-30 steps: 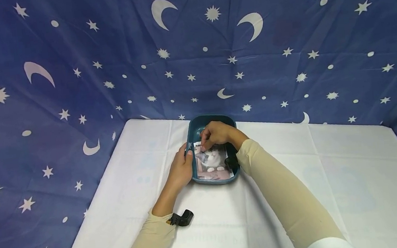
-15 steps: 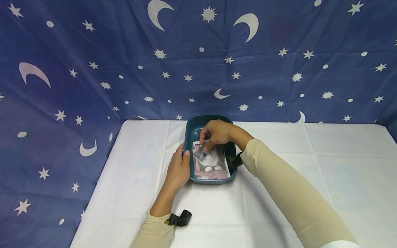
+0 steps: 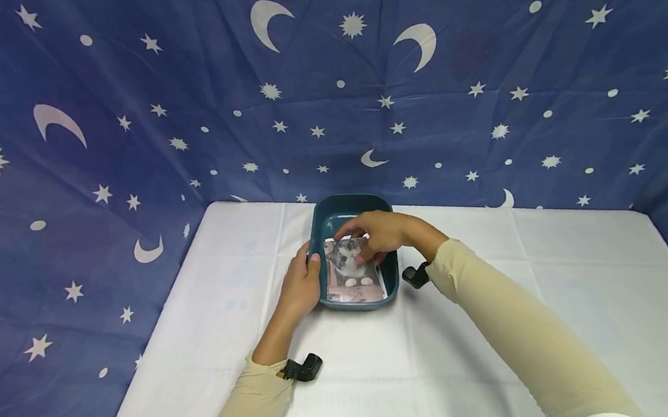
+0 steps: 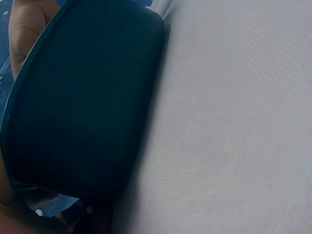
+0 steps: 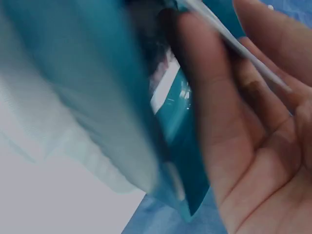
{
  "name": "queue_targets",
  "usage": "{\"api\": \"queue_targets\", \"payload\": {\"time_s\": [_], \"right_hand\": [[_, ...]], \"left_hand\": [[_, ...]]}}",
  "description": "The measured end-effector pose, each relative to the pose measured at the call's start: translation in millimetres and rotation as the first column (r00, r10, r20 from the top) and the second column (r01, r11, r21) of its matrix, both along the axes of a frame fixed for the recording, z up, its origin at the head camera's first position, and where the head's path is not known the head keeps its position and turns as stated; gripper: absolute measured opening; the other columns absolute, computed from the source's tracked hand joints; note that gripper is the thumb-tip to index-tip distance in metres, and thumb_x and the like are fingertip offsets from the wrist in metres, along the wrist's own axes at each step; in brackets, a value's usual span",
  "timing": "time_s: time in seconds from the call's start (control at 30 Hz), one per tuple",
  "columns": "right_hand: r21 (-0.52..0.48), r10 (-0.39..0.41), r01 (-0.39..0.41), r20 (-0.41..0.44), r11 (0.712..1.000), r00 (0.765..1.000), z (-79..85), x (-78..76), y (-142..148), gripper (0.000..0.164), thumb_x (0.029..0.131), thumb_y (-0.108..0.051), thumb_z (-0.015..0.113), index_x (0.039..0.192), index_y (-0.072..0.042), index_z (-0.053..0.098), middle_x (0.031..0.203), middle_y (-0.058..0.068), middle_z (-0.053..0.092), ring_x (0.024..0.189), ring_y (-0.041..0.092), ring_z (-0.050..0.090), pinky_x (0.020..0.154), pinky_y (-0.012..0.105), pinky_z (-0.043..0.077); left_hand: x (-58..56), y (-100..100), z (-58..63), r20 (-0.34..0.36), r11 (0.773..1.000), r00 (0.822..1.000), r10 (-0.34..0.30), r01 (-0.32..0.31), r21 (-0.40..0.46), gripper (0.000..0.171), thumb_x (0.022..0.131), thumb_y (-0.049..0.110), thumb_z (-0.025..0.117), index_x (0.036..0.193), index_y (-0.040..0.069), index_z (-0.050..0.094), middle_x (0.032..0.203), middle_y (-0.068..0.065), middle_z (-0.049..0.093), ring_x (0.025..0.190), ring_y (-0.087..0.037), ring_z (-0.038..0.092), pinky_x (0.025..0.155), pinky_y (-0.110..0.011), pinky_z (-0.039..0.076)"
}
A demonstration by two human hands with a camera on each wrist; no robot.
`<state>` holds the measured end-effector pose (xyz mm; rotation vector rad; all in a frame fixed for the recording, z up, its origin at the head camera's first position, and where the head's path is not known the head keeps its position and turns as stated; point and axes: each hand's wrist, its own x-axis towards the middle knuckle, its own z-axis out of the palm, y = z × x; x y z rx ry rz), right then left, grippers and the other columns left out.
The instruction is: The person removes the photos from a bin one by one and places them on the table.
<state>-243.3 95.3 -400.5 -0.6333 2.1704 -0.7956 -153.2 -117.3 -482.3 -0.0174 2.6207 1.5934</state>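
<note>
A teal rectangular box (image 3: 355,306) with rounded corners sits near the back of the table. My left hand (image 3: 303,282) holds its left wall, thumb over the rim; in the left wrist view, the box's dark outer wall (image 4: 83,97) fills much of the frame. Inside lies a printed cat photo (image 3: 349,271), towards the near end. My right hand (image 3: 385,234) reaches over the right rim and grips a photo near its top right. The right wrist view shows a thin white card edge (image 5: 239,46) between its fingers, with another picture surface (image 5: 161,70) in the box below.
A white cloth (image 3: 562,321) covers the table. Behind and to the left hangs a blue curtain (image 3: 319,55) with moons and stars, close to the box's far end. A small black camera (image 3: 304,368) is strapped to the left wrist, another (image 3: 416,276) to the right.
My right hand has shifted right and slightly towards the near side over the photo, uncovering more of the cat's face. My left hand stays on the box.
</note>
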Motion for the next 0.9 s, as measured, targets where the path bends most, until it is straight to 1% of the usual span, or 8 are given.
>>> {"api": "queue_targets", "payload": {"time_s": [0.23,0.3,0.43,0.5,0.57,0.73,0.83,0.9], "right_hand": [[-0.097,-0.072,0.057,-0.169,0.994,0.983,-11.7,17.1,15,0.062,0.091,-0.002,0.074,0.145,-0.026,0.058,0.147,0.015,0.054,0.085,0.018,0.073,0.068,0.032,0.062],[-0.135,-0.108,0.08,-0.21,0.988,0.972,-15.6,20.2,21,0.061,0.091,-0.002,0.075,0.145,-0.026,0.059,0.134,0.014,0.062,0.073,0.018,0.073,0.066,0.031,0.061],[-0.226,-0.215,0.158,-0.26,0.961,0.941,-19.6,23.7,35,0.06,0.091,-0.005,0.076,0.144,-0.028,0.059,0.107,0.012,0.067,0.067,0.017,0.07,0.065,0.034,0.061],[-0.278,-0.282,0.213,-0.239,0.937,0.929,-20.1,24.2,44,0.059,0.091,-0.007,0.076,0.143,-0.03,0.06,0.108,0.011,0.067,0.071,0.019,0.07,0.068,0.039,0.062],[-0.327,-0.341,0.267,-0.196,0.907,0.92,-20.1,24.4,53,0.06,0.092,-0.007,0.076,0.143,-0.032,0.059,0.122,0.009,0.065,0.08,0.022,0.071,0.072,0.043,0.063],[-0.405,-0.454,0.387,-0.081,0.828,0.887,-19.3,23.6,78,0.065,0.093,-0.009,0.075,0.149,-0.03,0.05,0.148,0.014,0.053,0.107,0.029,0.068,0.076,0.041,0.062],[-0.437,-0.525,0.462,-0.029,0.772,0.85,-21.2,20.8,94,0.064,0.093,-0.01,0.076,0.148,-0.024,0.048,0.142,0.016,0.053,0.1,0.023,0.069,0.076,0.039,0.062],[-0.449,-0.571,0.506,-0.013,0.737,0.821,-23.0,18.6,105,0.06,0.093,-0.013,0.076,0.147,-0.02,0.049,0.129,0.016,0.056,0.086,0.017,0.068,0.075,0.037,0.062]], "left_hand": [[-0.7,1,-0.7,-0.002,1.0,1.0,0.003,-0.003,-0.002,0.052,0.112,0.028,0.037,0.16,0.007,0.032,0.155,-0.024,0.045,0.148,-0.04,0.038,0.12,-0.059,0.03],[-0.2,1,-0.4,0.008,1.0,1.0,0.007,-0.007,-0.005,0.053,0.112,0.028,0.037,0.16,0.007,0.032,0.154,-0.024,0.044,0.147,-0.041,0.038,0.12,-0.059,0.03],[1.1,1,0.6,0.024,1.0,1.0,0.013,-0.013,0.0,0.053,0.112,0.03,0.036,0.16,0.008,0.031,0.154,-0.024,0.045,0.147,-0.041,0.038,0.12,-0.06,0.03],[1.5,1,1.0,0.025,1.0,1.0,0.014,-0.014,0.001,0.053,0.112,0.03,0.036,0.16,0.009,0.032,0.154,-0.023,0.045,0.147,-0.041,0.038,0.12,-0.059,0.03],[1.8,2,1.3,0.015,1.0,1.0,0.01,-0.01,-0.001,0.053,0.112,0.029,0.036,0.16,0.009,0.032,0.154,-0.023,0.045,0.147,-0.041,0.039,0.119,-0.06,0.03],[1.1,2,0.3,-0.007,1.0,1.0,0.01,-0.01,-0.018,0.051,0.111,0.026,0.038,0.159,0.007,0.034,0.153,-0.024,0.046,0.146,-0.042,0.039,0.119,-0.06,0.031],[0.8,2,0.2,0.002,1.0,1.0,0.017,-0.017,-0.014,0.051,0.112,0.027,0.038,0.159,0.008,0.034,0.153,-0.023,0.046,0.146,-0.041,0.04,0.119,-0.059,0.031],[1.1,2,0.2,0.009,1.0,1.0,0.023,-0.023,-0.014,0.051,0.112,0.029,0.037,0.159,0.009,0.034,0.153,-0.023,0.047,0.146,-0.041,0.04,0.119,-0.059,0.031]]}}
